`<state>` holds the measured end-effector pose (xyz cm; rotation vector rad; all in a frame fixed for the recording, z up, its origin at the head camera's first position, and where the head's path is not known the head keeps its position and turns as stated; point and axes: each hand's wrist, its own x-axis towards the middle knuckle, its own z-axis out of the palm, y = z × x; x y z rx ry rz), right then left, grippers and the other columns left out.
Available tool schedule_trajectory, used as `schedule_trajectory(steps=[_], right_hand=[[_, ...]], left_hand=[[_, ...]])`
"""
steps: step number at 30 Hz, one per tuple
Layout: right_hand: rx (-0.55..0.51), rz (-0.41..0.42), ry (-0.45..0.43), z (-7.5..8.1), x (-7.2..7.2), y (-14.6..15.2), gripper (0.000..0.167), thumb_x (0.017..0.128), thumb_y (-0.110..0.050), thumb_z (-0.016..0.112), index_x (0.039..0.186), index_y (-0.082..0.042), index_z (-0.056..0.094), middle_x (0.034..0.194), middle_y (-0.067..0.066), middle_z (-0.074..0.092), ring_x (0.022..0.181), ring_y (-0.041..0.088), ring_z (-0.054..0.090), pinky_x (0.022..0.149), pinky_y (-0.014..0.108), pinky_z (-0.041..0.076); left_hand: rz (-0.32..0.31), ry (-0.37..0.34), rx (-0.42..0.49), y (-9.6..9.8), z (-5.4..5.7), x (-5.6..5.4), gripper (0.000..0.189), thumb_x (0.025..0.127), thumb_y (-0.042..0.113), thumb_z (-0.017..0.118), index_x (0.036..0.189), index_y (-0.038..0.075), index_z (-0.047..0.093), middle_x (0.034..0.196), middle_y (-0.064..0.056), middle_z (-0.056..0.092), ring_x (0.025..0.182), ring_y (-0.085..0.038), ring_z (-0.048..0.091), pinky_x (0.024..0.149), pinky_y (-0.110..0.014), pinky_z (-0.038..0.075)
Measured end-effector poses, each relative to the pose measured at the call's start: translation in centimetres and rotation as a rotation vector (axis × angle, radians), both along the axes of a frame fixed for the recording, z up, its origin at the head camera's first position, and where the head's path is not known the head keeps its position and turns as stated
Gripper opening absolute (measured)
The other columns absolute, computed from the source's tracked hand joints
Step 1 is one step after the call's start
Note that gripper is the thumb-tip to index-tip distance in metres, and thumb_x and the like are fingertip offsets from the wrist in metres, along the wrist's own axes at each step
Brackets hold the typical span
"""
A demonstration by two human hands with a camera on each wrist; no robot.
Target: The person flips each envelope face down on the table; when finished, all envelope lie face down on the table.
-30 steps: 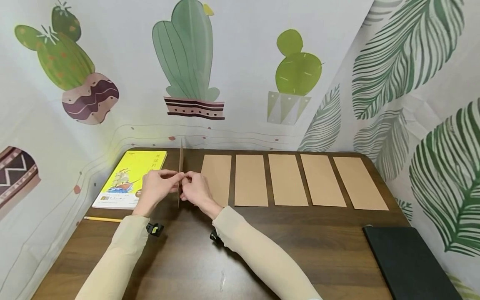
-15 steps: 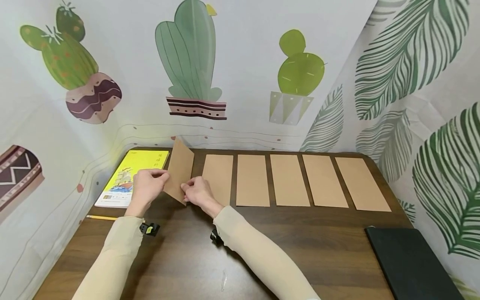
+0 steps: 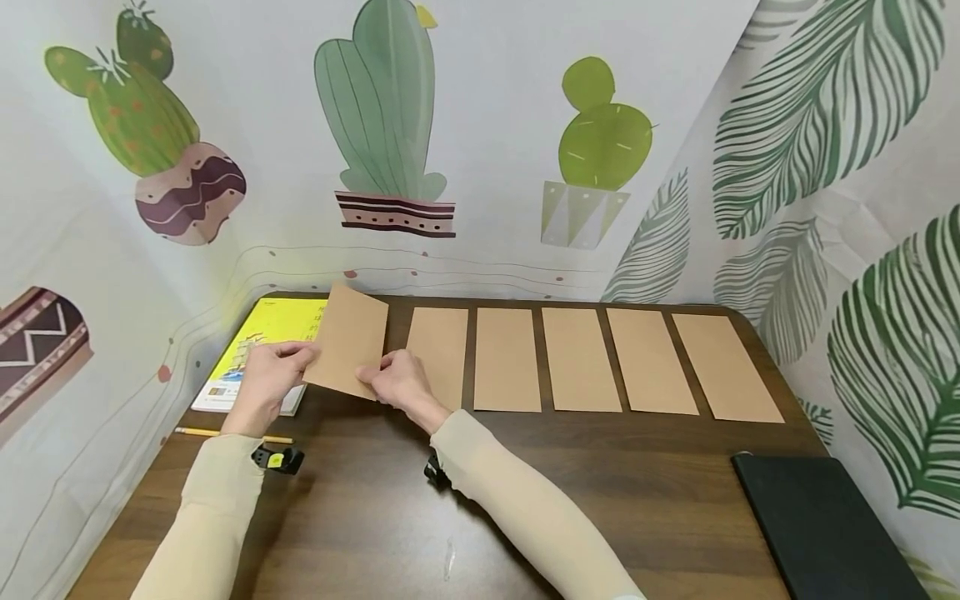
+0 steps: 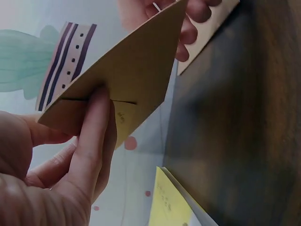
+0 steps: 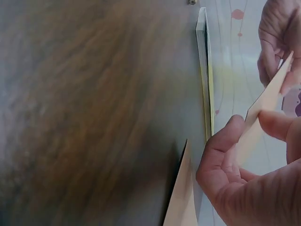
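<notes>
A brown kraft-paper rectangle [image 3: 348, 337] is held tilted above the table's back left, partly in front of a yellow-and-white book [image 3: 288, 317]. My left hand [image 3: 266, 375] pinches its left edge between thumb and fingers. At the lower right corner, my right hand [image 3: 401, 383] grips it between thumb and fingers. From the left wrist, the underside of the paper rectangle [image 4: 146, 61] shows a dark slit-like line and small marks near my left fingers. The right wrist view catches the same piece [image 5: 270, 96] nearly edge-on.
Several flat brown rectangles [image 3: 507, 358] lie in a row along the back of the brown table [image 3: 525, 475]. A yellow pencil [image 3: 281, 439] lies before the book. At the front right rests a flat black item [image 3: 817, 517]. Patterned cloth hangs behind.
The brown paper rectangle has turned from edge-on to showing its broad face. My left hand has moved left with its left edge; the right hand stays near the same spot.
</notes>
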<state>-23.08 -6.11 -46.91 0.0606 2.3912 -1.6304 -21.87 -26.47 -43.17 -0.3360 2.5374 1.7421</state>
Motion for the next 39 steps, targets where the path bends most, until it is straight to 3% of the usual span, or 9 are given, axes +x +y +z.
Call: schedule_trajectory(steps=[6, 10, 14, 20, 24, 31, 33, 36, 39], right_hand=[[0.088, 0.013, 0.064, -1.0, -0.6, 0.1, 0.036, 0.090, -0.029, 0.085, 0.070, -0.013, 0.059, 0.046, -0.005, 0.056, 0.041, 0.011, 0.056, 0.053, 0.023, 0.047], [0.168, 0.012, 0.100, -1.8, -1.4, -0.2, 0.040, 0.088, -0.026, 0.084, 0.063, -0.015, 0.054, 0.050, -0.003, 0.057, 0.044, 0.015, 0.057, 0.050, 0.028, 0.047], [0.234, -0.003, 0.109, -2.7, -2.3, -0.6, 0.036, 0.086, -0.024, 0.084, 0.066, -0.013, 0.057, 0.062, 0.000, 0.058, 0.058, 0.017, 0.055, 0.052, 0.031, 0.047], [0.417, 0.020, 0.112, -5.2, -4.0, -2.0, 0.034, 0.083, -0.025, 0.086, 0.063, -0.014, 0.061, 0.070, 0.001, 0.063, 0.064, 0.017, 0.057, 0.055, 0.029, 0.052], [0.461, 0.041, 0.138, -4.9, -3.7, -2.3, 0.034, 0.082, -0.016, 0.081, 0.059, -0.016, 0.055, 0.071, 0.004, 0.063, 0.066, 0.019, 0.059, 0.057, 0.031, 0.053], [0.426, 0.077, 0.171, -0.7, -1.1, -1.6, 0.046, 0.083, -0.001, 0.076, 0.052, -0.018, 0.046, 0.066, 0.002, 0.058, 0.063, 0.017, 0.052, 0.054, 0.026, 0.047], [0.440, 0.084, 0.181, -0.7, -1.0, -1.8, 0.047, 0.084, 0.000, 0.075, 0.052, -0.018, 0.046, 0.066, 0.002, 0.058, 0.062, 0.017, 0.051, 0.054, 0.026, 0.045], [0.487, 0.100, 0.219, -2.4, -1.9, -2.3, 0.042, 0.083, -0.001, 0.072, 0.053, -0.017, 0.047, 0.068, 0.004, 0.061, 0.062, 0.018, 0.051, 0.053, 0.028, 0.046], [0.546, 0.123, 0.277, -4.9, -3.3, -2.8, 0.038, 0.081, -0.002, 0.071, 0.054, -0.019, 0.050, 0.072, 0.003, 0.065, 0.062, 0.017, 0.054, 0.052, 0.028, 0.048]], left_hand=[[0.002, -0.049, -0.093, -0.3, -0.9, -0.6, 0.051, 0.107, 0.024, 0.070, 0.145, -0.009, 0.063, 0.096, 0.007, 0.077, 0.080, 0.002, 0.068, 0.071, -0.015, 0.059], [-0.002, -0.091, -0.269, -0.1, -1.3, -0.7, 0.051, 0.101, 0.026, 0.076, 0.141, -0.005, 0.068, 0.123, -0.020, 0.078, 0.100, -0.018, 0.068, 0.075, -0.017, 0.052], [-0.053, -0.115, -0.400, 0.3, -1.6, -0.8, 0.051, 0.098, 0.027, 0.075, 0.136, -0.007, 0.070, 0.138, -0.030, 0.070, 0.115, -0.036, 0.062, 0.082, -0.028, 0.050], [-0.103, -0.101, -0.573, 0.5, -2.5, -1.1, 0.045, 0.093, 0.027, 0.076, 0.121, -0.008, 0.076, 0.125, -0.031, 0.074, 0.106, -0.040, 0.065, 0.084, -0.044, 0.056], [-0.104, -0.104, -0.637, -0.2, -4.1, -2.1, 0.043, 0.089, 0.032, 0.081, 0.112, -0.004, 0.079, 0.119, -0.029, 0.075, 0.102, -0.041, 0.067, 0.080, -0.048, 0.058], [-0.124, -0.093, -0.684, -2.1, -7.3, -4.0, 0.034, 0.084, 0.039, 0.086, 0.089, 0.005, 0.080, 0.093, -0.017, 0.074, 0.081, -0.031, 0.062, 0.062, -0.039, 0.049], [-0.122, -0.094, -0.689, -2.3, -7.8, -4.3, 0.031, 0.085, 0.037, 0.086, 0.083, 0.007, 0.078, 0.085, -0.013, 0.070, 0.077, -0.028, 0.058, 0.058, -0.037, 0.045], [-0.112, -0.079, -0.707, -2.2, -8.4, -4.4, 0.032, 0.086, 0.037, 0.085, 0.073, 0.010, 0.074, 0.075, -0.009, 0.065, 0.070, -0.027, 0.055, 0.053, -0.038, 0.041], [-0.112, -0.069, -0.729, -1.3, -7.4, -3.9, 0.034, 0.087, 0.033, 0.084, 0.064, 0.012, 0.070, 0.068, -0.007, 0.062, 0.066, -0.026, 0.053, 0.051, -0.038, 0.040]])
